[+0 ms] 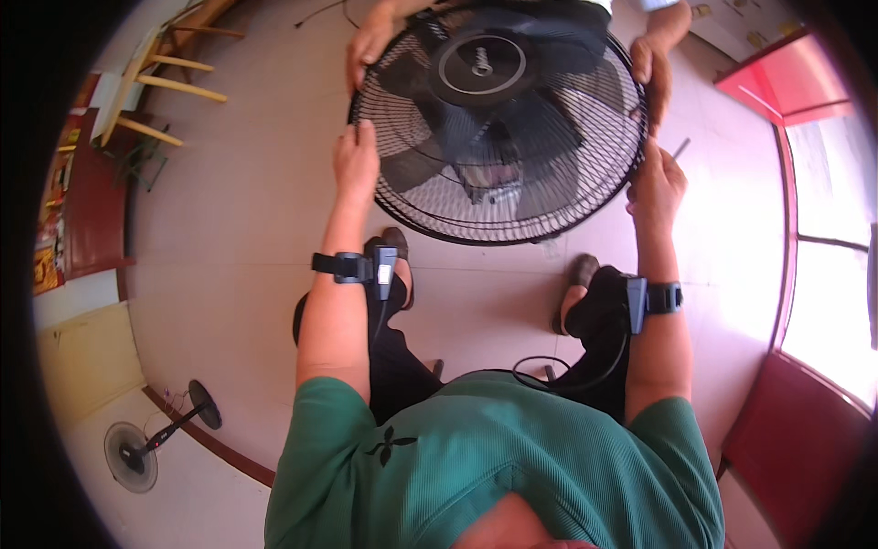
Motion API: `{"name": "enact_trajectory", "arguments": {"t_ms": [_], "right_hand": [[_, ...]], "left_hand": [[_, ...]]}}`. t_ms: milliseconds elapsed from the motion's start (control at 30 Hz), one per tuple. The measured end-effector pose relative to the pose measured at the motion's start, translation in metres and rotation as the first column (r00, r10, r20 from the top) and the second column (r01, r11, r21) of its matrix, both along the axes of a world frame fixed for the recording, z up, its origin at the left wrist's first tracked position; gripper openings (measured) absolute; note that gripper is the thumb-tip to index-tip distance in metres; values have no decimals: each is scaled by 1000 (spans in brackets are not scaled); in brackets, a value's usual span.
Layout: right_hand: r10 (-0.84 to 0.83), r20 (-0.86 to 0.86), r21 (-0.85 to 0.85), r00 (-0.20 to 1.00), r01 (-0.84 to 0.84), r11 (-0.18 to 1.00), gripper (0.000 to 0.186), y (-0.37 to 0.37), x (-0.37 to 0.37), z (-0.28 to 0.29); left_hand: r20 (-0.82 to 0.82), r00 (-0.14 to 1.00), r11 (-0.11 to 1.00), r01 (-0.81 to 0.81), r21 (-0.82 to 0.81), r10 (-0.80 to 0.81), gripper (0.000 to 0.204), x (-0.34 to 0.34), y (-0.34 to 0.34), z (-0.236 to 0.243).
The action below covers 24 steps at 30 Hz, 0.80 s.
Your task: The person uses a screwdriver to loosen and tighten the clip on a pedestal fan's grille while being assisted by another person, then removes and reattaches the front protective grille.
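A large black fan head (512,137), with a round wire guard and dark blades inside, is held up in front of me. My left hand (357,165) is closed on the left edge of its guard. On the right edge my right hand (657,188) is closed too, and a thin grey rod (681,148) sticks out beside its fingers; its other end is hidden. Another person's hand (370,46) grips the guard above my left hand, and that person's other hand (651,78) holds it above my right.
At the far left stands a wooden stool or chair frame (151,78) on the tiled floor (247,210). A small standing fan (133,456) is at the lower left. Red-framed glass panels (828,192) line the right side. My feet are below the fan head.
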State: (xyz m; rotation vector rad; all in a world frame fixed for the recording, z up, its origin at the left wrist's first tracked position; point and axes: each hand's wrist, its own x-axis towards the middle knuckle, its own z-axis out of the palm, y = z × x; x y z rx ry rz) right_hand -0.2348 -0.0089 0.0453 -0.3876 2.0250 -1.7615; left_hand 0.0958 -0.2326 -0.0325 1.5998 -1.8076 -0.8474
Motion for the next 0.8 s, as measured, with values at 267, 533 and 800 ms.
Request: {"name": "enact_trajectory", "arguments": {"t_ms": [267, 533, 800], "right_hand": [[61, -541, 297, 839, 123, 947, 44, -1, 2, -8], [1, -680, 103, 733, 94, 990, 37, 3, 14, -10], [4, 54, 52, 999, -7, 999, 30, -1, 20, 24]], "left_hand": [[74, 990, 988, -125, 90, 119, 71, -9, 9, 23], [-300, 948, 993, -88, 82, 108, 52, 1, 6, 18], [-589, 804, 991, 5, 136, 77, 53, -20, 24, 57]]}}
